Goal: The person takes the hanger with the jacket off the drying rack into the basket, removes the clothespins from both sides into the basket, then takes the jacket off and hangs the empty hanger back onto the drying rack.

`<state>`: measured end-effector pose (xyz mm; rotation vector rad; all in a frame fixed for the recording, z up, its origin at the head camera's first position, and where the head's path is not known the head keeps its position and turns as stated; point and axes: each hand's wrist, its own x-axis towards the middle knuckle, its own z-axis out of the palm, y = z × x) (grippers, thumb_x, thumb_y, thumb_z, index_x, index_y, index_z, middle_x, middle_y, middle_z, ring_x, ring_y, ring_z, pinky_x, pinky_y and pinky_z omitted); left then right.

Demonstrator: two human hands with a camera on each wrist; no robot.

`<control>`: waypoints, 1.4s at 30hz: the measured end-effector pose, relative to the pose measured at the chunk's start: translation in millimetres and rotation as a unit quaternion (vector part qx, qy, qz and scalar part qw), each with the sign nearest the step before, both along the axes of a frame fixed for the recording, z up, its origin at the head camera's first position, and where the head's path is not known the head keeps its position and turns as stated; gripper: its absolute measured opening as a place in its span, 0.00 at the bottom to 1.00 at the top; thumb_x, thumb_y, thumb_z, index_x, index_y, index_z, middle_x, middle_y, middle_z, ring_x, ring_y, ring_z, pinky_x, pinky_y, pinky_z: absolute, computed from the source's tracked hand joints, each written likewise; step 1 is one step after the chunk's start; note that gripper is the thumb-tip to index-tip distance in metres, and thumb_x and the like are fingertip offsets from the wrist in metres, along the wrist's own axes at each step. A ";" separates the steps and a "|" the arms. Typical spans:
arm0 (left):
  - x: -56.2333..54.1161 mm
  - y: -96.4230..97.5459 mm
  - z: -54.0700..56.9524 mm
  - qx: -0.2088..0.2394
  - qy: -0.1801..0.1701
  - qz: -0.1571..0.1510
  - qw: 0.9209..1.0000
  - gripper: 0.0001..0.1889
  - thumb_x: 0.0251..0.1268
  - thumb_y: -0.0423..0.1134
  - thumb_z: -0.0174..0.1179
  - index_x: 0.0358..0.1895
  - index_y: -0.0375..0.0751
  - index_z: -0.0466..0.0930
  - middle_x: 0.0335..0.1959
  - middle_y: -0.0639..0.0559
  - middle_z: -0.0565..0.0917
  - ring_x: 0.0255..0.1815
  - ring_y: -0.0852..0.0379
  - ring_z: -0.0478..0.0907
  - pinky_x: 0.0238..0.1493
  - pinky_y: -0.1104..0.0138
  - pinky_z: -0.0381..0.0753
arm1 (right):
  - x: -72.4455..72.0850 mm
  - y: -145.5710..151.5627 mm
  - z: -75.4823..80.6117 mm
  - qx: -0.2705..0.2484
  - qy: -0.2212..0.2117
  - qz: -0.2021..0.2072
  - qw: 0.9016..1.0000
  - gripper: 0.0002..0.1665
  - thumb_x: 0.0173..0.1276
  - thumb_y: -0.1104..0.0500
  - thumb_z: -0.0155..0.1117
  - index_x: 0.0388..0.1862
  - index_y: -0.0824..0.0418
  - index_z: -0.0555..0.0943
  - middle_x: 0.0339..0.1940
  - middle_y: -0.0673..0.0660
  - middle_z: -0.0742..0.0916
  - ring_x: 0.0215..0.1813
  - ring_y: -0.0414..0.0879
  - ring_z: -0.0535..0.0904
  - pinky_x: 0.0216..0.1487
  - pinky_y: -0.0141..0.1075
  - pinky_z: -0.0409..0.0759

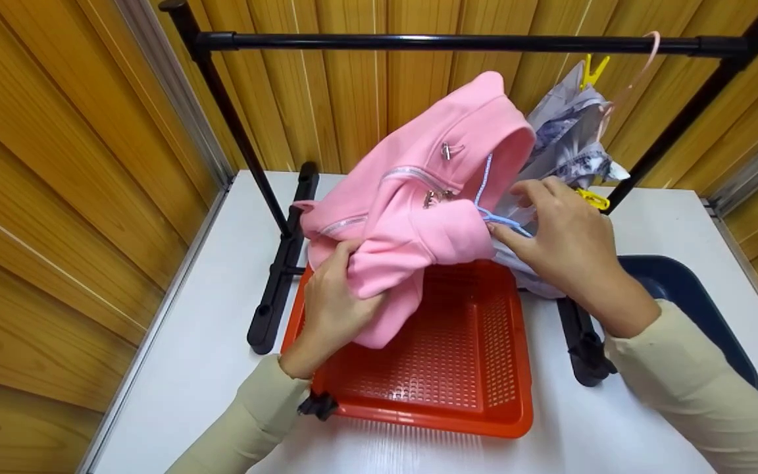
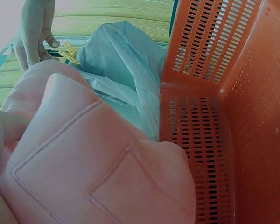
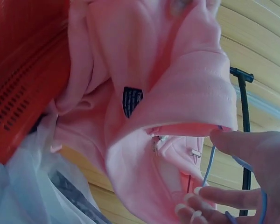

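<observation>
A pink zippered garment (image 1: 405, 178) is held up over the red basket (image 1: 412, 421), its wide banded opening turned toward the right. My left hand (image 1: 339, 303) grips its bunched lower part, thumb on top. At the opening my right hand (image 1: 566, 237) holds a thin blue clothes hanger (image 1: 504, 220). Part of the hanger runs inside the opening and is hidden by cloth; its blue wire (image 3: 209, 165) passes by my fingers in the right wrist view. Inside the pink cloth a black label (image 3: 132, 101) shows, and metal zip pulls (image 1: 446, 151) hang at the front.
A black rack's rail (image 1: 366, 42) crosses the back. On its right, a grey-white garment (image 1: 570, 131) hangs from a pink hanger (image 1: 642, 66), with yellow clips (image 1: 593, 70) on it. A dark blue tray (image 1: 675, 276) stands at right, partly behind my sleeve. Wood-patterned panels (image 1: 43, 164) enclose the table.
</observation>
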<state>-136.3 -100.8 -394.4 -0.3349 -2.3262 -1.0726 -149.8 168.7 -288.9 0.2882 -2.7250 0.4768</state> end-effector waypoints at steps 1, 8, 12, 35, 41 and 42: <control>0.0 -0.1 -0.3 -0.003 0.002 0.001 1.000 0.29 0.39 0.43 0.73 0.50 0.43 0.77 0.41 0.47 0.85 0.39 0.50 0.81 0.41 0.55 0.79 | -0.7 -0.6 0.1 0.015 0.007 -0.003 1.000 0.31 0.57 0.40 0.70 0.52 0.60 0.78 0.39 0.60 0.82 0.38 0.54 0.79 0.31 0.50 0.75; 2.4 0.8 -1.7 -0.025 0.007 -0.001 1.000 0.31 0.40 0.44 0.74 0.52 0.43 0.76 0.41 0.46 0.84 0.40 0.49 0.80 0.40 0.54 0.78 | -4.7 -6.1 -1.0 0.081 -0.010 -0.006 0.997 0.29 0.59 0.44 0.68 0.53 0.59 0.77 0.32 0.60 0.81 0.30 0.55 0.78 0.25 0.47 0.74; 1.9 -1.4 -0.2 -0.033 -0.008 -0.004 0.999 0.32 0.40 0.45 0.74 0.54 0.43 0.76 0.43 0.45 0.84 0.40 0.49 0.81 0.40 0.54 0.79 | -4.5 -7.0 -1.4 0.071 0.002 0.008 0.997 0.21 0.59 0.48 0.69 0.47 0.58 0.81 0.28 0.58 0.82 0.28 0.53 0.77 0.23 0.43 0.71; 8.9 4.3 41.7 -0.184 -0.014 -0.060 0.981 0.51 0.48 0.65 0.67 0.74 0.46 0.57 0.68 0.48 0.67 0.63 0.51 0.71 0.59 0.54 0.67 | -7.5 -2.9 4.3 0.050 -0.006 -0.006 0.999 0.09 0.60 0.51 0.69 0.33 0.55 0.88 0.21 0.57 0.85 0.30 0.56 0.77 0.24 0.47 0.66; 10.6 19.0 55.3 -0.216 0.019 -0.104 0.971 0.44 0.55 0.60 0.66 0.73 0.48 0.58 0.70 0.51 0.66 0.69 0.52 0.64 0.62 0.54 0.64 | -8.7 -3.4 3.7 0.054 -0.001 -0.007 0.999 0.09 0.59 0.51 0.70 0.32 0.55 0.87 0.20 0.57 0.84 0.29 0.56 0.76 0.24 0.46 0.64; 10.2 22.0 57.5 -0.221 0.030 -0.111 0.968 0.44 0.55 0.59 0.66 0.73 0.48 0.59 0.71 0.51 0.66 0.69 0.52 0.64 0.61 0.54 0.64 | -8.7 -3.6 3.8 0.054 -0.002 -0.007 0.999 0.09 0.59 0.51 0.70 0.32 0.55 0.87 0.20 0.57 0.84 0.29 0.56 0.76 0.24 0.45 0.64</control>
